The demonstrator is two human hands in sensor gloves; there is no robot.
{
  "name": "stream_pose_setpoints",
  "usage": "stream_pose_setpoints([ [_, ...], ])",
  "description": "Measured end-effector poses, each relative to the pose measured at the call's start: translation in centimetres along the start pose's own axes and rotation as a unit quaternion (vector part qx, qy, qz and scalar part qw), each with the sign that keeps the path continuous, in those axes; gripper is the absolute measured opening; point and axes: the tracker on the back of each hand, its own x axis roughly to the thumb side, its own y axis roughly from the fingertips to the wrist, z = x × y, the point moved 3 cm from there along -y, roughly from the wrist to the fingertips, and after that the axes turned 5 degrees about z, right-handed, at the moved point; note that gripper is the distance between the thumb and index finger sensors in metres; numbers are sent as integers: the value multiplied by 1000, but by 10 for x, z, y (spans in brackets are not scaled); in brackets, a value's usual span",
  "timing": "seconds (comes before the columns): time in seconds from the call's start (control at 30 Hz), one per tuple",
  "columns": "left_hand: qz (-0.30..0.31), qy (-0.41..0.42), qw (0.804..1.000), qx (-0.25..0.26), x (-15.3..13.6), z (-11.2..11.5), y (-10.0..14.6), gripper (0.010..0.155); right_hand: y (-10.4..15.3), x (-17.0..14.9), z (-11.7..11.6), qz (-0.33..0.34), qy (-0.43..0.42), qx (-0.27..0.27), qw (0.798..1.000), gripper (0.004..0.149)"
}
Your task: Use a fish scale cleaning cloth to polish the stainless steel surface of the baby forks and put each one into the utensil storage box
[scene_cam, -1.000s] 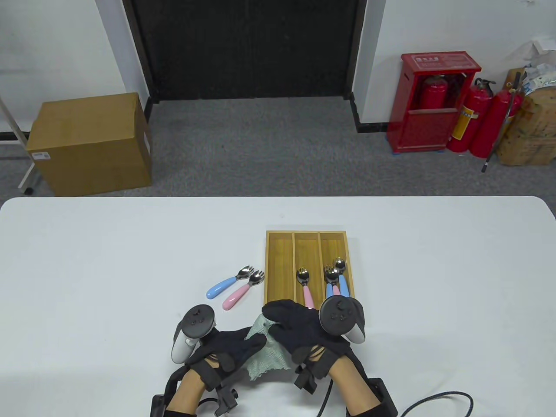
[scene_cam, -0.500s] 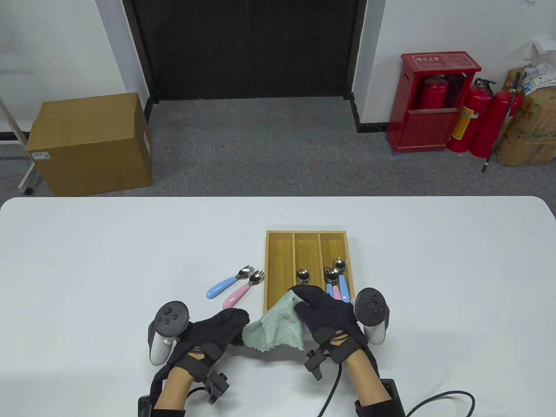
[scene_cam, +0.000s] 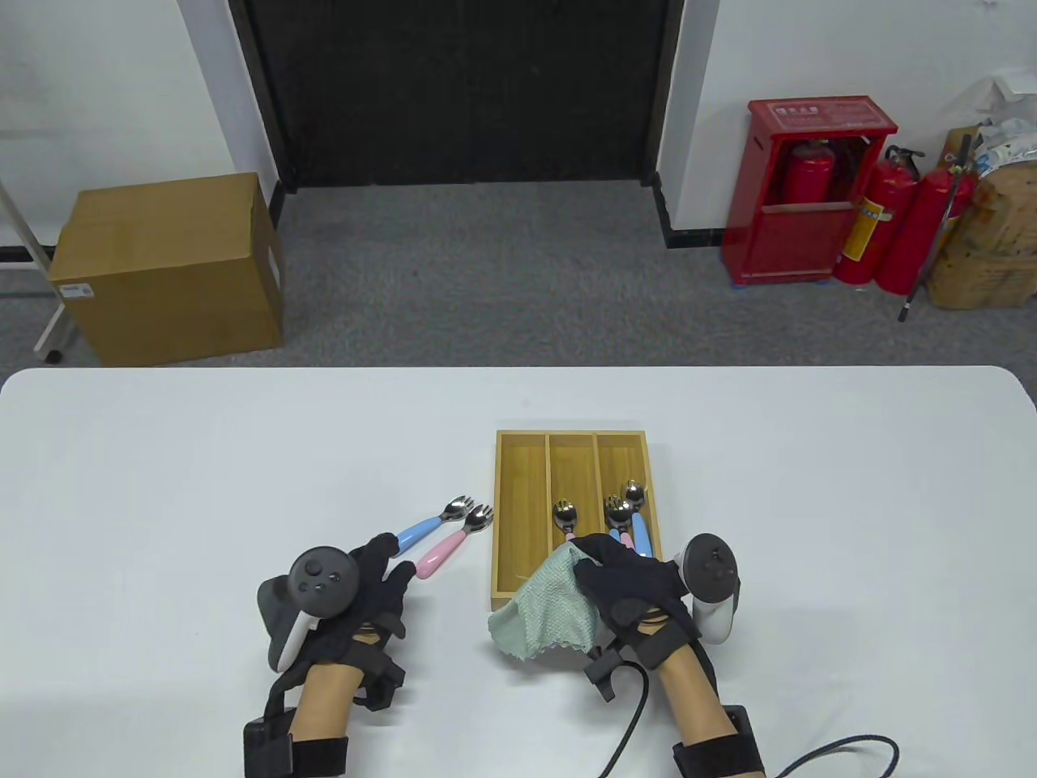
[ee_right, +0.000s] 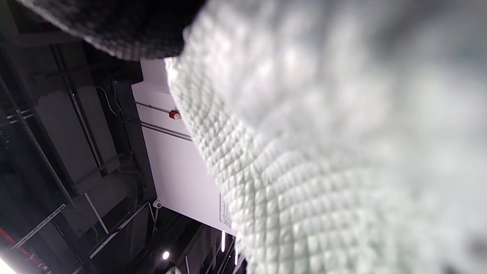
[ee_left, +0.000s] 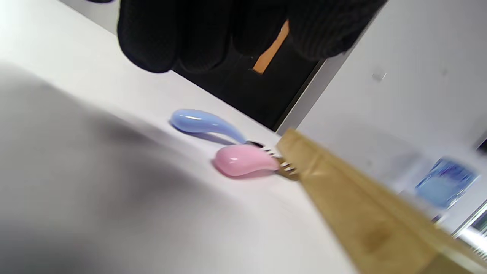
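The wooden utensil storage box [scene_cam: 508, 502] holds one pink-handled fork [scene_cam: 565, 516] in its middle slot and two forks [scene_cam: 628, 506] in its right slot. A blue-handled fork [scene_cam: 421, 531] and a pink-handled fork [scene_cam: 450, 545] lie on the table left of the box. My left hand [scene_cam: 381, 567] reaches toward their handle ends with fingers extended and holds nothing. In the left wrist view the blue handle [ee_left: 201, 123] and pink handle [ee_left: 243, 160] lie just beyond the fingertips [ee_left: 152, 42]. My right hand [scene_cam: 624, 575] grips the green fish scale cloth [scene_cam: 547, 612] over the box's near edge. The cloth [ee_right: 323, 152] fills the right wrist view.
The white table [scene_cam: 810, 502] stretches wide on both sides. A cable [scene_cam: 632, 729] trails from my right wrist at the front edge. Beyond the table stand a cardboard box [scene_cam: 170, 267] and a red extinguisher cabinet [scene_cam: 802, 211] on the floor.
My left hand let go of the cloth and moved left and forward toward the two forks on the table. My right hand keeps the cloth and shifted slightly right.
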Motion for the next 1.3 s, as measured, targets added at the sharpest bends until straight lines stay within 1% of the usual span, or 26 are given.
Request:
stream_pose_setpoints([
  [0.03,-9,-36,999,-9,4,1,-8,59,0,0,0,0,1,0,1000,38],
  [0.13,-25,-100,994,-33,14,8,-30,58,-1,-1,-1,-3,1,2,1000,38],
  [0.27,-52,-162,983,-73,21,22,-59,59,0,-3,2,-6,-6,-5,1000,38],
  [0.33,-73,-176,976,-105,20,29,-70,60,0,-4,4,-7,-6,-8,1000,38],
  [0.43,-103,-167,970,-145,12,39,-81,60,0,-5,5,-9,-6,-9,1000,38],
  [0.5,-111,-157,968,-160,7,43,-86,61,1,-6,5,-10,-5,-10,1000,38],
  [0.57,-122,-149,968,-157,1,46,-89,58,2,-7,4,-10,-8,-9,1000,38],
  [0.6,-119,-145,970,-158,0,47,-91,58,1,-7,4,-9,-11,-9,1000,38],
  [0.67,-109,-150,973,-136,-1,47,-94,55,1,-7,2,-9,-10,-7,1000,38],
  [0.73,-101,-156,973,-135,-2,49,-97,55,1,-7,2,-10,-8,-5,1000,38],
  [0.77,-99,-158,973,-138,-2,49,-97,54,1,-7,2,-10,-8,-5,1000,38],
  [0.83,-96,-161,974,-126,-5,47,-97,52,1,-7,2,-11,-9,-5,1000,38],
  [0.9,-89,-139,979,-119,-9,43,-95,52,1,-7,2,-10,-8,-6,1000,38],
  [0.97,-67,-116,988,-80,-8,32,-89,52,0,-7,1,-9,-8,-6,1000,38],
  [1.03,-39,-93,993,-53,-2,20,-82,51,0,-8,0,-11,-4,-9,1000,38],
  [1.13,30,-34,999,-6,19,-7,-63,49,2,-7,2,-15,5,-34,999,40],
  [1.17,44,-20,999,0,25,-12,-58,48,3,-7,4,-16,3,-47,999,40],
  [1.23,93,20,995,15,48,-29,-40,47,6,-6,9,-23,-11,-78,997,41],
  [1.3,128,48,990,24,67,-41,-23,47,9,-4,14,-24,-11,-107,994,41],
])
